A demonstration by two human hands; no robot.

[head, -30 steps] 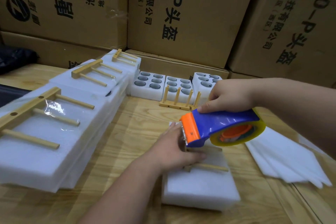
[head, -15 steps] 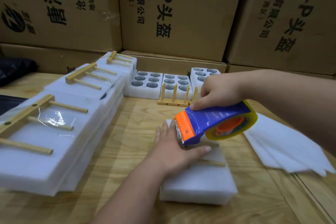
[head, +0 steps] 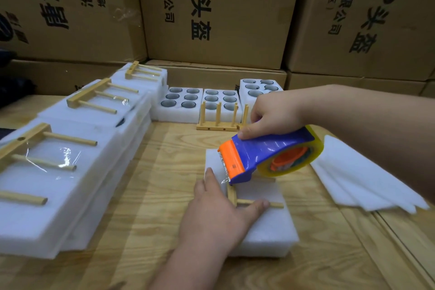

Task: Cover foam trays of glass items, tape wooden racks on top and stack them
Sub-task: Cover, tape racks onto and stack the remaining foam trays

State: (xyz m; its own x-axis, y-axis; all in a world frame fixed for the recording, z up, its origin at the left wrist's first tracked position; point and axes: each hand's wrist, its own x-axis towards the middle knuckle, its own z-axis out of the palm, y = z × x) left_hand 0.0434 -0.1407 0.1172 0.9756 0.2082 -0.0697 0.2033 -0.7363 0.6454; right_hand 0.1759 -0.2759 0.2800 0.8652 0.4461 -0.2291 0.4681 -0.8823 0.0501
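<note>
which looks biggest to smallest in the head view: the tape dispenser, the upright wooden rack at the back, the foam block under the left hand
1. foam block
2. tape dispenser
3. upright wooden rack
The rack stands farther from the camera, so its true size against the dispenser is unsure.

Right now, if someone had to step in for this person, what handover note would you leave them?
Left hand: open, pressing the wooden rack flat on the covered foam tray.
Right hand: gripping the tape dispenser, cutter end just above the rack's bar.
Done: taped tray-and-rack sets lie along the left of the table.
Left: tape this rack and stack the tray. At the back, three open trays of glass items are uncovered, with a spare rack standing before them. Foam cover sheets lie to the right.
</note>
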